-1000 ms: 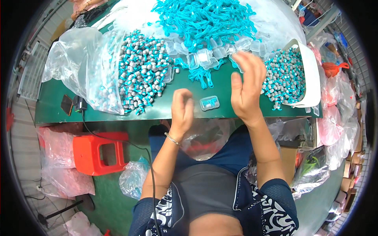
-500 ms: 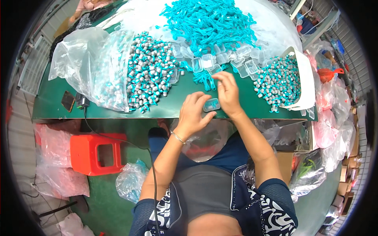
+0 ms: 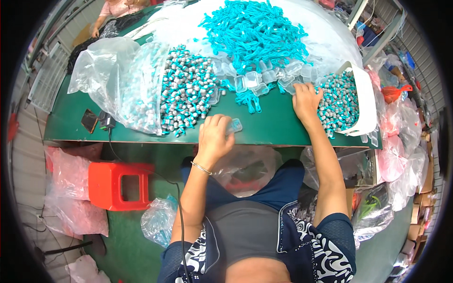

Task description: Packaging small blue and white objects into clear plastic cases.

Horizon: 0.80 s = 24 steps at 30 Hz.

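Note:
My left hand (image 3: 215, 137) is at the table's front edge, its fingers curled over the left side of a small clear plastic box (image 3: 235, 125) with something teal inside. The fingers hide part of the box. My right hand (image 3: 307, 102) reaches forward with bent, slightly parted fingers; nothing shows in it. It is between loose clear boxes (image 3: 253, 80) and the left edge of a heap of small grey-and-teal earplug-like pieces (image 3: 337, 101). That heap spills from a white plastic bin (image 3: 365, 99) lying on its side.
Teal cords (image 3: 255, 33) are heaped at the back of the green table (image 3: 269, 127). More grey-and-teal pieces (image 3: 184, 89) spill from a clear bag (image 3: 106, 70) at left, near a phone-like dark slab (image 3: 89, 120). A red stool (image 3: 108, 186) stands below. Another person (image 3: 118, 8) sits at far left.
My right hand has moved right, from beside the box to the edge of the right heap. My left hand has shifted left and slightly down, and the box has moved left with it.

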Each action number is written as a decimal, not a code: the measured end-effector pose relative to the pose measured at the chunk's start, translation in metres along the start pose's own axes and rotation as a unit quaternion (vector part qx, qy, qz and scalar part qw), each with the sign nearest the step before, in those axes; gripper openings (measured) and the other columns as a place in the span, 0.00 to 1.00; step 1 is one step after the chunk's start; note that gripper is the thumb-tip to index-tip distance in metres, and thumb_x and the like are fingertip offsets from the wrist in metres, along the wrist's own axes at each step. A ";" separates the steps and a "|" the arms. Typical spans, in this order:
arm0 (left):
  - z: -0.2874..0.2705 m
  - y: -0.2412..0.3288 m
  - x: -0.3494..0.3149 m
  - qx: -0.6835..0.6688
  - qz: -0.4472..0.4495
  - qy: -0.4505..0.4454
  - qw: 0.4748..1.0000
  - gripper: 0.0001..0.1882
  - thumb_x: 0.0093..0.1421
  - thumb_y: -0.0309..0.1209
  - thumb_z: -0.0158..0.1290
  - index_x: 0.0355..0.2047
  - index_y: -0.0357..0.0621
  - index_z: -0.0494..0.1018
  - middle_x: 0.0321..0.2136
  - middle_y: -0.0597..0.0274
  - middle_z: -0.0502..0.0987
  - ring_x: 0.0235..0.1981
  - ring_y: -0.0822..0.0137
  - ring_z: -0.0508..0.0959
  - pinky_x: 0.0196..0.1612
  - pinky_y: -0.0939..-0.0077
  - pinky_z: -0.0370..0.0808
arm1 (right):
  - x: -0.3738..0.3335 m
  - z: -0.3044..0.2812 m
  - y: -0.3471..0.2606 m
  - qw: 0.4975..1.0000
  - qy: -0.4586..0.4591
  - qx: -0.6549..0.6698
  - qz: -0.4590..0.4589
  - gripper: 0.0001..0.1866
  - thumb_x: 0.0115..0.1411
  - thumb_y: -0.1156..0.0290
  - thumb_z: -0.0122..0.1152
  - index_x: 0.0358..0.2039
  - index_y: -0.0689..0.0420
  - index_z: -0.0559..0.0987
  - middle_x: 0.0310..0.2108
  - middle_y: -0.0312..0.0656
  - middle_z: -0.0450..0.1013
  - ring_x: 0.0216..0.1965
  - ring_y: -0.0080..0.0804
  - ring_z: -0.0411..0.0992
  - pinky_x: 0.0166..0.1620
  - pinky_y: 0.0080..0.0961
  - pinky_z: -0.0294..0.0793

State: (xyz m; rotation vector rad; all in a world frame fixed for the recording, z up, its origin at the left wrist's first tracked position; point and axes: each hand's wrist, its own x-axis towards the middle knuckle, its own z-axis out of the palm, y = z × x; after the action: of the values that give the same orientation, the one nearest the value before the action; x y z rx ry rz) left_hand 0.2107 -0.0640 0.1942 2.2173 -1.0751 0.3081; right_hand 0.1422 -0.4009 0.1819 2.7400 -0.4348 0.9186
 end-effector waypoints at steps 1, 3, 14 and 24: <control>-0.004 -0.002 -0.001 0.013 -0.003 0.001 1.000 0.19 0.48 0.29 0.61 0.42 0.43 0.74 0.43 0.56 0.75 0.45 0.52 0.73 0.46 0.60 0.71 | -0.001 -0.004 -0.001 1.000 0.023 0.017 -0.005 0.15 0.52 0.70 0.65 0.42 0.50 0.80 0.44 0.35 0.77 0.54 0.39 0.69 0.59 0.60 0.54; -0.011 -0.007 -0.001 0.030 -0.004 0.009 0.999 0.18 0.48 0.29 0.60 0.42 0.43 0.75 0.43 0.56 0.75 0.45 0.52 0.73 0.45 0.59 0.71 | -0.007 -0.014 -0.003 0.996 0.067 0.049 -0.017 0.13 0.51 0.72 0.65 0.39 0.48 0.82 0.44 0.35 0.76 0.53 0.38 0.69 0.59 0.58 0.54; 0.039 0.026 0.053 0.074 -0.017 0.046 0.996 0.11 0.50 0.39 0.64 0.28 0.47 0.79 0.29 0.61 0.78 0.36 0.57 0.76 0.39 0.58 0.64 | -0.050 -0.054 -0.049 0.905 -0.038 0.409 -0.114 0.16 0.43 0.87 0.62 0.32 0.54 0.81 0.44 0.40 0.76 0.55 0.50 0.71 0.55 0.41 0.72; 0.065 0.026 0.062 0.119 -0.046 0.034 0.991 0.06 0.50 0.35 0.62 0.24 0.48 0.80 0.26 0.62 0.80 0.33 0.58 0.78 0.38 0.57 0.64 | -0.038 -0.067 -0.059 0.904 0.016 0.425 -0.036 0.13 0.47 0.87 0.53 0.31 0.57 0.79 0.36 0.40 0.76 0.42 0.42 0.73 0.46 0.37 0.71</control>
State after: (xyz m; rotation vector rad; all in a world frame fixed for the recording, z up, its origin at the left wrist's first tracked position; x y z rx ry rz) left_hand 0.2253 -0.1558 0.1850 2.4384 -0.9385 0.4897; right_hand 0.0966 -0.3179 0.2039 3.4490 0.1335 1.3802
